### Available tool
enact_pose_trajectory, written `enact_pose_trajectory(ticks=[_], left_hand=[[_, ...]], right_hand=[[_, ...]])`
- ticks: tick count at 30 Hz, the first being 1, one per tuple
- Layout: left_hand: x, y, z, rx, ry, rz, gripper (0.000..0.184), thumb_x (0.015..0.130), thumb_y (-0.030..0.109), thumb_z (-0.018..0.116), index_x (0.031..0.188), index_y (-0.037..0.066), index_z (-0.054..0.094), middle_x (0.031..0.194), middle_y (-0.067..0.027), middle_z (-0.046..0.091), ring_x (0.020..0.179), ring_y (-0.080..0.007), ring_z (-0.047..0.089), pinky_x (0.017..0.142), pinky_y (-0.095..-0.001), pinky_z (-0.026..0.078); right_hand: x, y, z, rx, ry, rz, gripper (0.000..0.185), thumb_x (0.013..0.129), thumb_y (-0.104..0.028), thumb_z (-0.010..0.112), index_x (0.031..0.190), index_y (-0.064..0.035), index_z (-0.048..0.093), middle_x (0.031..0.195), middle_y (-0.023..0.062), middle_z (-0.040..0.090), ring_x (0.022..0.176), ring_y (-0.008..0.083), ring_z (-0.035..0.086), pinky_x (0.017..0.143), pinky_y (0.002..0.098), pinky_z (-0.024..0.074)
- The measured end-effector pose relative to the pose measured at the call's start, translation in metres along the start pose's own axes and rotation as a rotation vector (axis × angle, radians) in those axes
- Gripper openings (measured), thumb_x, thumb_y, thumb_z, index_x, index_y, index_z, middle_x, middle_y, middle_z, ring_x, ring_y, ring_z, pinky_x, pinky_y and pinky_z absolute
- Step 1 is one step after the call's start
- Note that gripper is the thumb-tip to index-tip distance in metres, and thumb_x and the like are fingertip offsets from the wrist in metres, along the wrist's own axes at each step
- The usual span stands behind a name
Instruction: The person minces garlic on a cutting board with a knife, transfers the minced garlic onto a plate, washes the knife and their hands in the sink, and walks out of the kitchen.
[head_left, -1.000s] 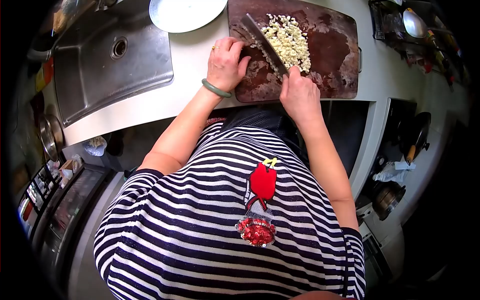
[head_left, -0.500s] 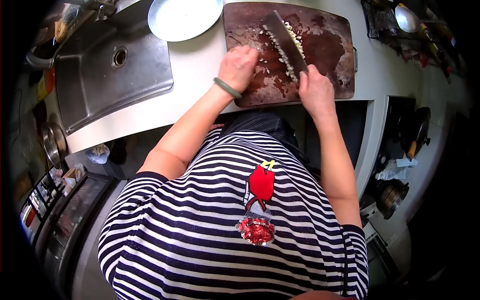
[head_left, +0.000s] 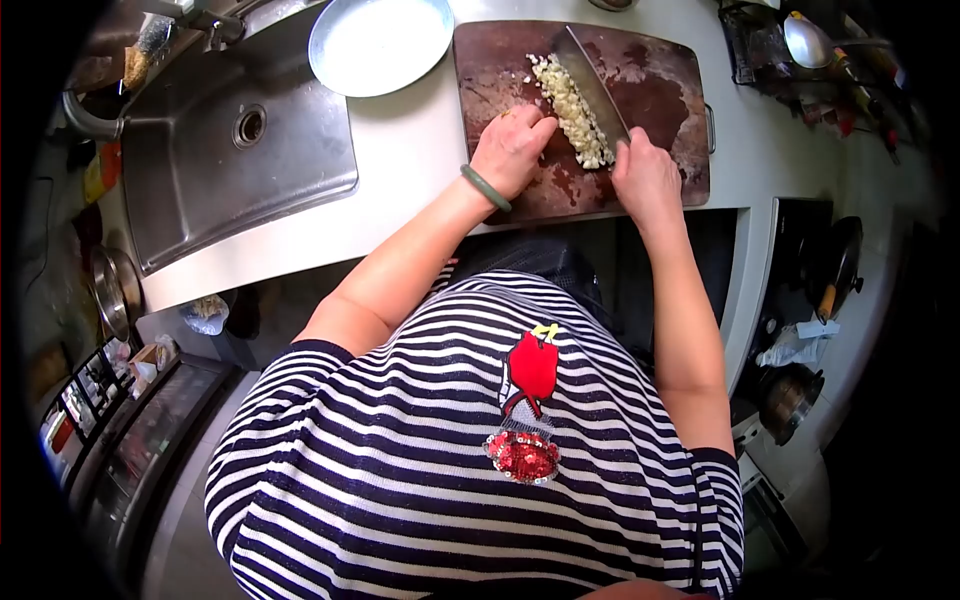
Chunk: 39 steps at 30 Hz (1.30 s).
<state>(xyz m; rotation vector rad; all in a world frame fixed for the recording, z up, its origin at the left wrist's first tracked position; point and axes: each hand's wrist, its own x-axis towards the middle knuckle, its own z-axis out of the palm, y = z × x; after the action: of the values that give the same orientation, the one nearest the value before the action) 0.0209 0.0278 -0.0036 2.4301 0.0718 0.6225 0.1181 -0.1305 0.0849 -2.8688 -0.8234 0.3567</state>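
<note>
chopping at a kitchen counter (head_left: 400,150), seen from above. the right hand (head_left: 647,175) is wrapped around the handle of a broad knife (head_left: 597,95), whose blade slants across a worn cutting board (head_left: 650,60). the chopped bits (head_left: 573,108), pale and small, lie on the board in a narrow slanting strip, between the blade and the left hand (head_left: 515,148). that hand, with a bangle (head_left: 486,188) at its wrist, has its fingers bent inward near the strip; whether they pinch anything, or press on the board, cannot be told. compared with one second earlier, the knife has passed from the left edge of the bits to their right, and the broad heap has become a slim band; the left hand has also come farther in over the board. the change suggests that the bits are being drawn together by the blade, so that the work in hand looks like gathering as much as cutting. a plate (head_left: 381,45) stands beside the board, between it and the sink (head_left: 190,190).
</note>
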Motion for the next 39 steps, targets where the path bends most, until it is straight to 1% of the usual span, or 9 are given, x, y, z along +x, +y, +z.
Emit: enact_pose_trajectory(ticks=[5,10,17,19,22,25,28,31,39], left_hand=[[-0.001,-0.006,-0.002,0.055,0.019,-0.011,0.026,0.07,-0.005,0.054,0.091,0.005,0.064,0.084,-0.011,0.059,0.083,-0.0295,0.06,0.072,-0.0385,0.051],[0.002,-0.01,-0.001,0.074,0.079,-0.032,0.015,0.073,-0.001,0.058,0.082,0.007,0.067,0.083,-0.0087,0.06,0.081,-0.0285,0.059,0.072,-0.0377,0.05],[-0.01,-0.008,-0.002,0.061,0.103,-0.013,0.015,0.073,-0.001,0.059,0.085,0.006,0.066,0.083,-0.0095,0.059,0.082,-0.0283,0.059,0.071,-0.0376,0.05],[-0.014,-0.008,0.0,0.081,0.073,-0.008,0.009,0.071,0.001,0.058,0.077,0.006,0.062,0.084,-0.0099,0.056,0.083,-0.0281,0.057,0.071,-0.0379,0.049],[-0.016,-0.005,-0.001,0.078,0.065,-0.005,0.016,0.072,-0.001,0.059,0.086,0.006,0.065,0.083,-0.0094,0.057,0.082,-0.0284,0.059,0.07,-0.0377,0.05],[-0.016,0.002,0.0,0.054,0.073,0.002,0.007,0.071,0.003,0.059,0.076,0.006,0.061,0.083,-0.0092,0.056,0.083,-0.0271,0.057,0.068,-0.0371,0.048],[-0.02,0.006,0.001,0.047,0.093,0.015,0.006,0.07,0.004,0.061,0.076,0.007,0.061,0.082,-0.0087,0.056,0.082,-0.0263,0.057,0.068,-0.0367,0.048],[-0.024,0.009,-0.002,0.07,0.053,0.003,0.012,0.074,0.007,0.067,0.086,0.007,0.065,0.084,-0.0068,0.059,0.082,-0.0252,0.058,0.07,-0.0358,0.048],[-0.032,0.018,-0.003,0.068,0.039,0.015,0.012,0.073,0.007,0.067,0.085,0.007,0.064,0.083,-0.0063,0.058,0.08,-0.0244,0.057,0.068,-0.0352,0.047]], right_hand=[[-0.005,-0.007,0.005,0.017,-0.012,-0.025,0.019,0.092,-0.02,0.052,0.095,-0.0015,0.053,0.082,0.0277,0.065,0.082,0.0485,0.062,0.074,0.0577,0.048],[0.0,-0.004,0.014,0.009,0.0,-0.046,0.021,0.092,-0.022,0.052,0.095,-0.0012,0.054,0.082,0.0288,0.065,0.083,0.0484,0.062,0.074,0.0568,0.0486],[-0.02,0.003,0.001,0.019,-0.021,-0.062,0.02,0.091,-0.022,0.053,0.096,-0.0021,0.054,0.08,0.0282,0.064,0.081,0.0478,0.062,0.073,0.0558,0.0486],[-0.022,0.004,0.009,0.012,-0.038,-0.068,0.02,0.091,-0.021,0.053,0.096,-0.0022,0.054,0.079,0.0281,0.064,0.081,0.0479,0.062,0.073,0.0557,0.0488],[-0.02,0.005,0.021,0.05,0.001,-0.077,0.021,0.091,-0.021,0.053,0.097,-0.0007,0.055,0.08,0.028,0.064,0.081,0.0478,0.062,0.073,0.0551,0.049],[-0.017,0.01,0.017,0.044,-0.005,-0.102,0.021,0.091,-0.021,0.053,0.096,0.0,0.055,0.08,0.0279,0.064,0.081,0.0478,0.062,0.073,0.055,0.049],[-0.023,0.001,0.006,0.073,0.01,-0.091,0.021,0.091,-0.021,0.053,0.096,0.0,0.055,0.081,0.0281,0.064,0.081,0.0479,0.062,0.073,0.0551,0.0488],[-0.026,-0.009,0.001,0.055,-0.031,-0.083,0.021,0.091,-0.021,0.054,0.095,0.0001,0.055,0.081,0.028,0.065,0.081,0.0476,0.062,0.073,0.055,0.0491],[-0.023,-0.002,0.023,0.079,0.006,-0.089,0.023,0.091,-0.022,0.054,0.096,0.0,0.057,0.081,0.0285,0.064,0.081,0.0473,0.062,0.072,0.0553,0.0487]])
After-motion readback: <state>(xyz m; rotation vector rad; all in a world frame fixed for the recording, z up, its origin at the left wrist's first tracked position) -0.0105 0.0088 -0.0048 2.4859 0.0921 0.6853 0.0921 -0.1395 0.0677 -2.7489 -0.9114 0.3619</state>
